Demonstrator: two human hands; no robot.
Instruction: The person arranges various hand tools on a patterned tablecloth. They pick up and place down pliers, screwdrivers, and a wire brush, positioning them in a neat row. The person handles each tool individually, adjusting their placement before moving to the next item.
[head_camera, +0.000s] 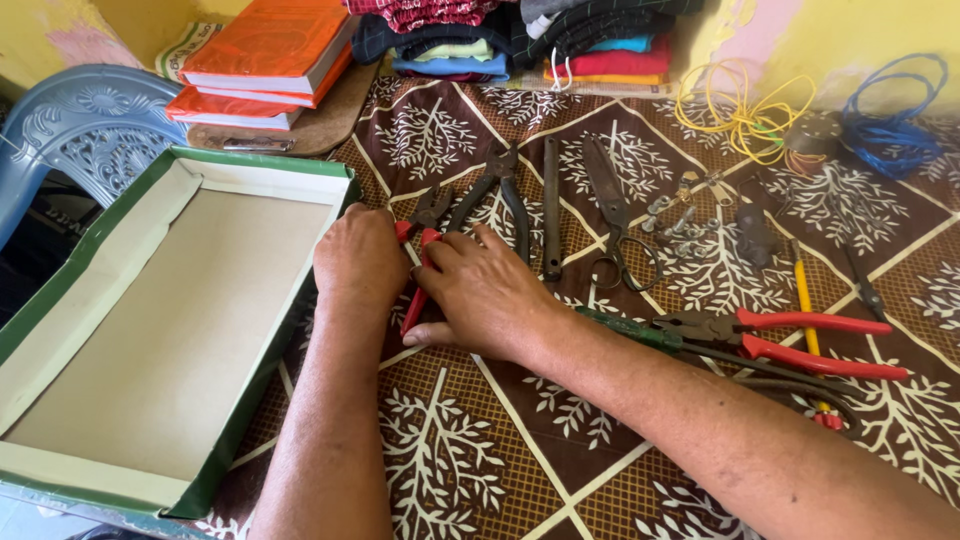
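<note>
Both your hands close on the red-handled pliers (418, 262) beside the box.

Your left hand (358, 262) curls its fingers (385, 222) over the upper part of the red handles, and your right hand (487, 296) lays its fingers (440, 250) across them from the other side, thumb low against the counter (480, 440); both hands touch the pliers, though how firmly they clamp you cannot tell. The pliers lie on the patterned cloth just beside the right wall of the open green cardboard box (160, 330), which sits at the counter's left edge. Just past your right fingers lie dark-handled pliers (500, 195), a long metal bar (551, 205) and scissors (615, 215). Toward the right edge rest larger red-handled pliers (800, 340) and a yellow screwdriver (805, 310). At the far edge lie orange books (265, 60), folded clothes (520, 35), yellow wire (740, 110) and blue wire (895, 125).
</note>
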